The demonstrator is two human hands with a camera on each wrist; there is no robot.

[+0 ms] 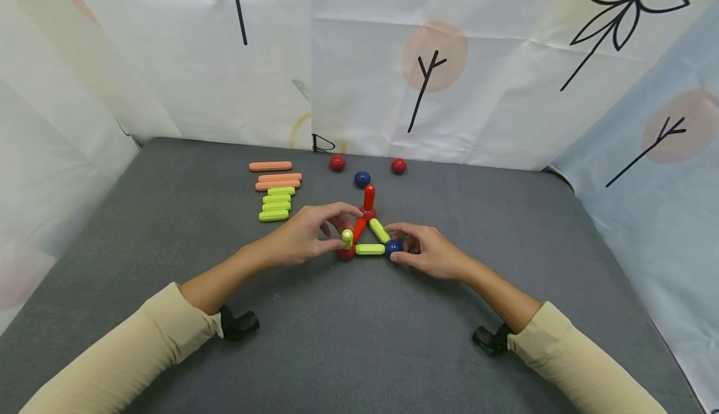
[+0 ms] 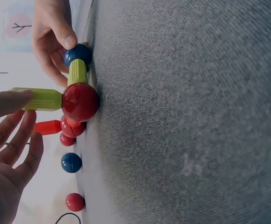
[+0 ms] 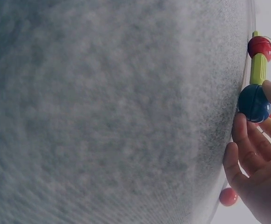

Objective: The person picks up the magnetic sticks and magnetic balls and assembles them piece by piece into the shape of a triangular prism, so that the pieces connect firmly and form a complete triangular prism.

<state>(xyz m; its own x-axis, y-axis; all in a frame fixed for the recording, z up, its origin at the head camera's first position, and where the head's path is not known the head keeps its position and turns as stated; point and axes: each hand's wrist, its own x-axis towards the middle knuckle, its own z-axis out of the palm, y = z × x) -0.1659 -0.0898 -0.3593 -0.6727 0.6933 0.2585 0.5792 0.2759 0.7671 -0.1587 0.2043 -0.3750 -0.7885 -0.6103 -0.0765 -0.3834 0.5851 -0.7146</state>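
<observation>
A triangle of rods and balls lies on the grey table. Its near-left corner is a red ball [image 1: 346,254] with a yellow-green rod [image 2: 46,99] standing up from it; my left hand [image 1: 306,233] pinches that rod. At the near-right corner, my right hand [image 3: 261,158] holds a blue ball [image 3: 254,103] between thumb and fingers. A second red ball [image 1: 367,213] forms the far corner and carries an upright red rod [image 1: 369,197]. Yellow-green rods [image 1: 370,250] make the near and right sides, and a red rod [image 1: 360,229] the left side.
Loose red balls [image 1: 337,163] and a blue ball [image 1: 362,179] lie beyond the triangle. To its left are several yellow-green rods [image 1: 273,215] and 3 orange rods [image 1: 270,166]. A patterned white cloth [image 1: 359,77] hangs behind the table [image 1: 359,339].
</observation>
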